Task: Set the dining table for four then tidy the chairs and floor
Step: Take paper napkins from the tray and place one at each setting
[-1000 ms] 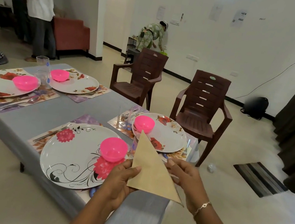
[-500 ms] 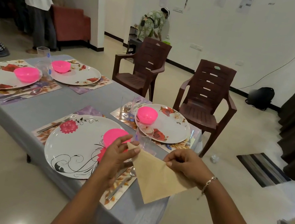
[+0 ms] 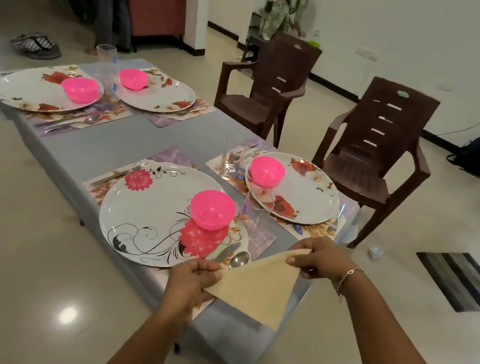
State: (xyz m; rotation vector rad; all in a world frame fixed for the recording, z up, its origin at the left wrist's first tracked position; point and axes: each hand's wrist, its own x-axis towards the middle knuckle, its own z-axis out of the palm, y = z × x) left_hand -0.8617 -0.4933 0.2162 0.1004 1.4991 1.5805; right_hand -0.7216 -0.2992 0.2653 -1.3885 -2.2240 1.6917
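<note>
A beige napkin (image 3: pixel 262 285) folded into a triangle hangs over the near corner of the grey table (image 3: pixel 130 143), point down. My left hand (image 3: pixel 192 282) pinches its left corner and my right hand (image 3: pixel 318 256) pinches its upper right corner. Just beyond lies the nearest white flowered plate (image 3: pixel 149 214) with a pink bowl (image 3: pixel 212 209) on it, a knife and spoon (image 3: pixel 233 256) at its right and a fork (image 3: pixel 119 175) at its left. A clear glass (image 3: pixel 255 216) stands beside the bowl.
Three other place settings with plates and pink bowls (image 3: pixel 267 170) lie on the table. Two brown plastic chairs (image 3: pixel 374 160) stand apart from the table's far side. A small object (image 3: pixel 375 253) and a striped mat (image 3: pixel 459 278) lie on the floor. People stand in the background.
The napkin went from upright with its point up to lowered over the table corner with its point down; my hands have spread apart along its top edge.
</note>
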